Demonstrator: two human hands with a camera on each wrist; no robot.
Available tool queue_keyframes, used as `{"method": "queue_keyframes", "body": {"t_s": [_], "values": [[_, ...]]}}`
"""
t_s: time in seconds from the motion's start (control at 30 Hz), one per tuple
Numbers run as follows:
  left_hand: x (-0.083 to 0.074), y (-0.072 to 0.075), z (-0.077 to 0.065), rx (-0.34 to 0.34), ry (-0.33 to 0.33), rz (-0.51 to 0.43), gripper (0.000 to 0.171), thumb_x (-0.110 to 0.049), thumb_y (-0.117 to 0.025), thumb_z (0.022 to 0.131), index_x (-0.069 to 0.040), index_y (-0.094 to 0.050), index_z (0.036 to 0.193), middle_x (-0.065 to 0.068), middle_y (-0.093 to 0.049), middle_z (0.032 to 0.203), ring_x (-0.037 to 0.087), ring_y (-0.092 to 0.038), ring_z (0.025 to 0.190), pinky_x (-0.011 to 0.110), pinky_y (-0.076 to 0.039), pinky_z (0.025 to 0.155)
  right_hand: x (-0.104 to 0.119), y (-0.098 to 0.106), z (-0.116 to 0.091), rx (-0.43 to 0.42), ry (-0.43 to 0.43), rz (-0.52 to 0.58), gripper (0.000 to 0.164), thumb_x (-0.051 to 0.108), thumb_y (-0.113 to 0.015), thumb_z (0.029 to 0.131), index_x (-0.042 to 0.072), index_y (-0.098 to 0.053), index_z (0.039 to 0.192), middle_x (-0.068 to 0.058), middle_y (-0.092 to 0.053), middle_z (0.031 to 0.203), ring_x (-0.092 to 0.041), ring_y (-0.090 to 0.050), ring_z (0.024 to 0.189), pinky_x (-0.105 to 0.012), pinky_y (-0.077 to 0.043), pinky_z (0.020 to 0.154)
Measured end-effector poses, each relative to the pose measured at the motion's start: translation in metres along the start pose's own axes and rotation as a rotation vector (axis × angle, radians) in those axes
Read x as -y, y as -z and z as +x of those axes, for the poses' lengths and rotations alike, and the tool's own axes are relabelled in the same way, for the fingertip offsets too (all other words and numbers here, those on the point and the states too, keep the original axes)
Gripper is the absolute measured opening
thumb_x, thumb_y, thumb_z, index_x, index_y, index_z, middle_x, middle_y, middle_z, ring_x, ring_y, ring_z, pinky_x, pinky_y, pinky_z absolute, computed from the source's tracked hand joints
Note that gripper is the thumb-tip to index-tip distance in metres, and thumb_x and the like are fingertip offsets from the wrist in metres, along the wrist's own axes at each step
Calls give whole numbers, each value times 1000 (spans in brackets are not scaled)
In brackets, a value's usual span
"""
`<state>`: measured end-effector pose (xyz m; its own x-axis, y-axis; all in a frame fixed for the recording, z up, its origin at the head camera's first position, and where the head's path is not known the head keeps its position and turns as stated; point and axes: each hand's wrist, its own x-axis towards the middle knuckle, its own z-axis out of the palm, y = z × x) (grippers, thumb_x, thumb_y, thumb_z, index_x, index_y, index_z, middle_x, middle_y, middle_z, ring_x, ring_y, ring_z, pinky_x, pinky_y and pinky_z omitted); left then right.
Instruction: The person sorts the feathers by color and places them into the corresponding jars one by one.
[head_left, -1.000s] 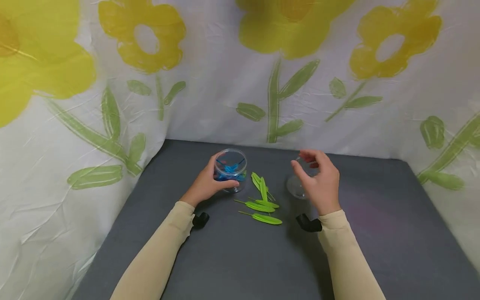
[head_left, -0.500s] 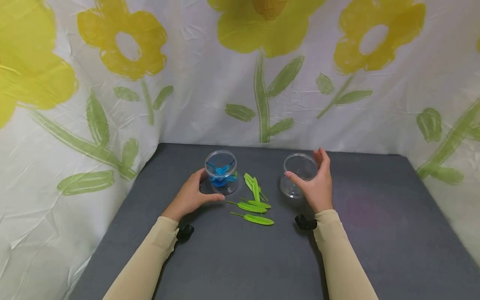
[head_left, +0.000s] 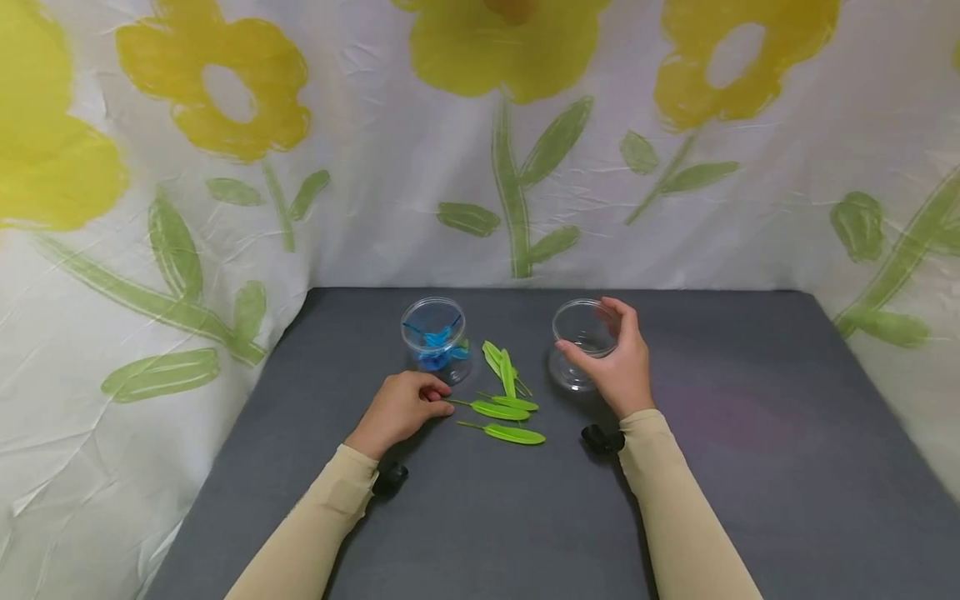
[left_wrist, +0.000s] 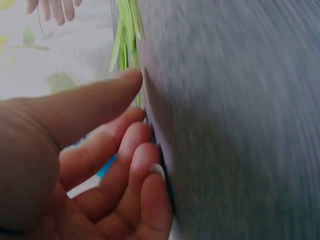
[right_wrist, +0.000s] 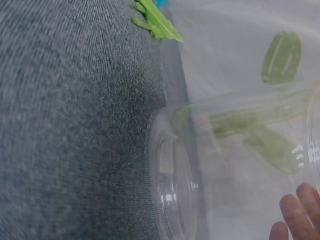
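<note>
Several bright green feathers [head_left: 507, 411] lie on the dark grey table between two clear plastic jars. My left hand [head_left: 399, 407] reaches the stem end of one feather. In the left wrist view its thumb [left_wrist: 112, 95] and index fingertip stand slightly apart at the thin stem, the other fingers curled. Just beyond that hand stands the left jar [head_left: 453, 372], with bright blue pieces [head_left: 438, 340] and a bit of green inside. My right hand [head_left: 624, 367] holds the right jar [head_left: 576, 333] by its side, thumb in front, fingers at the far side. That jar looks empty inside.
The grey tabletop [head_left: 735, 467] spreads to both sides and toward me. A white cloth [head_left: 390, 167] with painted yellow flowers hangs along the back and sides. Dark wrist cameras [head_left: 602, 440] sit at both cuffs.
My left hand has let go of the left jar and moved down to a feather stem. My right hand has come down from above and taken hold of the right jar.
</note>
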<state>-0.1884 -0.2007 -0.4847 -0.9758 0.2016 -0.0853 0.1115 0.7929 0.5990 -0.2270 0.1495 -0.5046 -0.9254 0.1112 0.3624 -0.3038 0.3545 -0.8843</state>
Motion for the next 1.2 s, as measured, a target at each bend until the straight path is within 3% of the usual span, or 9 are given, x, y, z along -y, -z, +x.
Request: {"method": "queue_keyframes", "body": {"t_s": [0.17,0.4,0.73,1.0,1.2], "values": [[-4,-6,0,-38,11,0,15,-24,-91,89,-19,-84,102,-4,-74,90,11,-66,83,35,-57,78,-2,-3,2,8,21,29,90,30,-95,86,14,-43,158,-9,-58,156,-28,-53,149,-52,-39,127],[-6,-7,0,-10,-15,36,5,-23,-84,96,-21,-82,93,-5,-71,88,11,-62,79,34,-54,76,1,-3,3,8,26,33,90,29,-94,86,12,-42,157,-10,-58,155,-28,-53,148,-51,-38,128],[-6,-5,-2,71,-167,229,10,-24,-75,104,-19,-76,96,-3,-64,93,11,-58,82,36,-55,79,-4,-4,0,-10,26,29,87,29,-93,87,15,-44,157,-6,-58,155,-27,-54,148,-51,-38,128],[-8,-2,-7,37,-197,248,7,-22,-72,106,-18,-73,101,-4,-70,96,11,-62,84,39,-58,84,-5,-7,0,4,23,17,89,35,-92,88,15,-42,159,-8,-57,157,-28,-53,148,-53,-38,126],[-13,0,-10,-23,-309,222,5,-18,-69,107,-16,-71,103,-5,-71,98,10,-65,88,38,-60,85,-6,-5,-1,-1,26,9,89,36,-92,89,13,-42,159,-6,-57,156,-27,-52,148,-54,-37,126]]}}
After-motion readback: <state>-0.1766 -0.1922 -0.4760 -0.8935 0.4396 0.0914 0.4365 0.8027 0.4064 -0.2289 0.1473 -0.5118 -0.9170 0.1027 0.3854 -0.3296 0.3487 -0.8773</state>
